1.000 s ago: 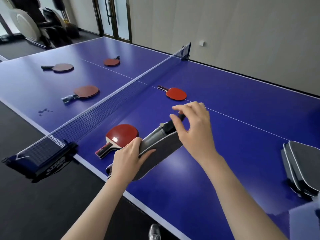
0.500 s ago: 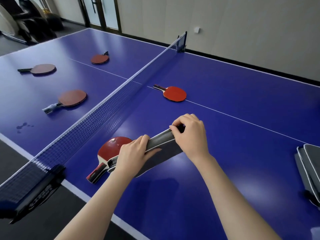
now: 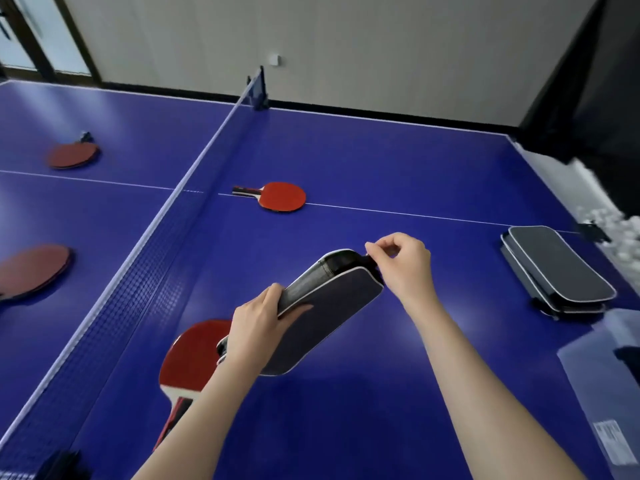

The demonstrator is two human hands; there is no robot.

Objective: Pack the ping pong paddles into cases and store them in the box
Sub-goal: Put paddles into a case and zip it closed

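- Grips dark case [image 3: 332, 306] with left hand [image 3: 258, 329]: fingers curled over the upper edge near the wide end, thumb flat on the dark side panel.
- Pinches the narrow far end of the case with right hand [image 3: 403, 268], thumb and forefinger pressed together; cannot tell what small part sits between them.
- Holds the case on edge and tilted over the blue table [image 3: 381, 161], wide end low and toward the near side, narrow end raised and pointing away to the right. Cannot tell whether the low end touches the table.
- Notes a gap along the upper seam of the case: grey lining visible, something black inside at the narrow end.
- Notes near red paddle [image 3: 194, 355] flat on the table just beside the net [image 3: 166, 216], partly hidden under the left hand and forearm, handle toward the near edge.
- Notes centre red paddle [image 3: 282, 196] flat on the white centre line, well beyond the case, handle pointing at the net.
- Counts 2 more across the net: far paddle [image 3: 72, 155] and left-edge paddle [image 3: 33, 270], both blurred.
- Notes stack of cases [image 3: 557, 268], dark with white piping, on the right of the table, well apart from both hands; number unclear.
- Notes clear plastic box [image 3: 609, 375] at lower right, cut off by the frame edge, label on its side.
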